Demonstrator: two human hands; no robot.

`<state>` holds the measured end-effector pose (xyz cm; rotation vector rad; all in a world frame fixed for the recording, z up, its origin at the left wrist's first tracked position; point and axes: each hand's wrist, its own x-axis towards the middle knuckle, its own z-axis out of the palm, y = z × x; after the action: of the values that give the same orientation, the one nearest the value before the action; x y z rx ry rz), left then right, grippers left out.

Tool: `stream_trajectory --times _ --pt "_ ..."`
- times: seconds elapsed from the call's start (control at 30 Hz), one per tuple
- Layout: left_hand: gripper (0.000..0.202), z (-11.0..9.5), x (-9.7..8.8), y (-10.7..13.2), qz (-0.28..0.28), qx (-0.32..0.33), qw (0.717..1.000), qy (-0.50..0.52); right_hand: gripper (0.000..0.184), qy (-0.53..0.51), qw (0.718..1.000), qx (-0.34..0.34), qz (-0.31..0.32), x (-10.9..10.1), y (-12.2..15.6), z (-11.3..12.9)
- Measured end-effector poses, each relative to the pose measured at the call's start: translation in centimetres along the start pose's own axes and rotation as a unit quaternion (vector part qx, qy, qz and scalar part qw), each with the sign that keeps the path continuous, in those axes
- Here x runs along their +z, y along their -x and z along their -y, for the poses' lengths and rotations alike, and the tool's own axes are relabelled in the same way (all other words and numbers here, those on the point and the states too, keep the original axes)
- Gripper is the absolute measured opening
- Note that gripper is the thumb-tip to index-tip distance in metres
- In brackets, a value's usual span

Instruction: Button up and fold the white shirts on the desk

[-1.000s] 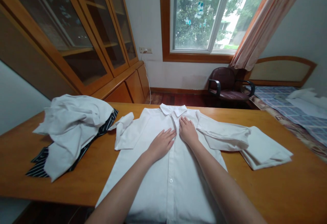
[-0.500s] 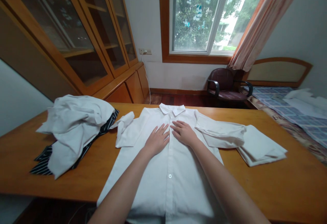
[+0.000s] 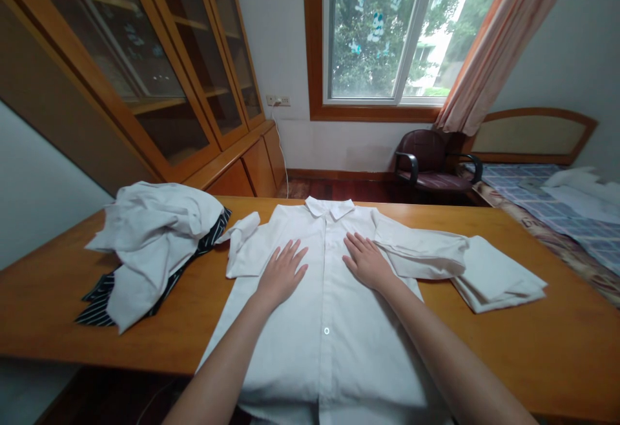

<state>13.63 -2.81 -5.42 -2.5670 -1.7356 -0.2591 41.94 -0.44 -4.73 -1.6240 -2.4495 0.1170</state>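
A white button-up shirt (image 3: 324, 296) lies front up on the wooden table (image 3: 533, 341), collar towards the window. My left hand (image 3: 281, 273) rests flat and open on the shirt's chest, left of the button line. On the other side of that line my right hand (image 3: 367, 261) also lies flat with fingers spread. The shirt's short sleeve (image 3: 242, 238) is crumpled at the left. Its other sleeve (image 3: 421, 250) is folded across at the right.
A heap of white cloth over a dark striped garment (image 3: 145, 244) lies on the table's left part. A folded white garment (image 3: 494, 279) sits to the right of the shirt. Behind the table stand a glass-door cabinet (image 3: 145, 76), a dark chair (image 3: 431, 160) and a bed (image 3: 557, 199).
Both hands have slid apart from the shirt's middle, the left one leftward and the right one rightward, staying flat on the cloth.
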Motion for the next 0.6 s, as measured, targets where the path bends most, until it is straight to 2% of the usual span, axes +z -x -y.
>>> stream_trajectory --times 0.23,0.33,0.43,0.6 --pt "0.050 0.8 0.1 3.0 -0.024 -0.039 0.999 0.004 0.054 0.003 0.999 -0.023 -0.048 -0.2 7.3 -1.9" --pt "0.052 0.8 0.1 3.8 -0.020 -0.046 0.999 0.002 0.055 0.010 0.999 -0.018 -0.049 -0.1 9.1 -2.1" --pt "0.053 0.8 0.0 3.9 -0.014 -0.049 0.999 0.003 0.055 0.016 0.999 -0.013 -0.046 -0.2 9.3 -2.0" --pt "0.053 1.3 0.0 2.8 -0.006 -0.056 0.998 0.001 0.054 0.015 0.999 -0.011 -0.041 -0.3 7.6 -2.1"
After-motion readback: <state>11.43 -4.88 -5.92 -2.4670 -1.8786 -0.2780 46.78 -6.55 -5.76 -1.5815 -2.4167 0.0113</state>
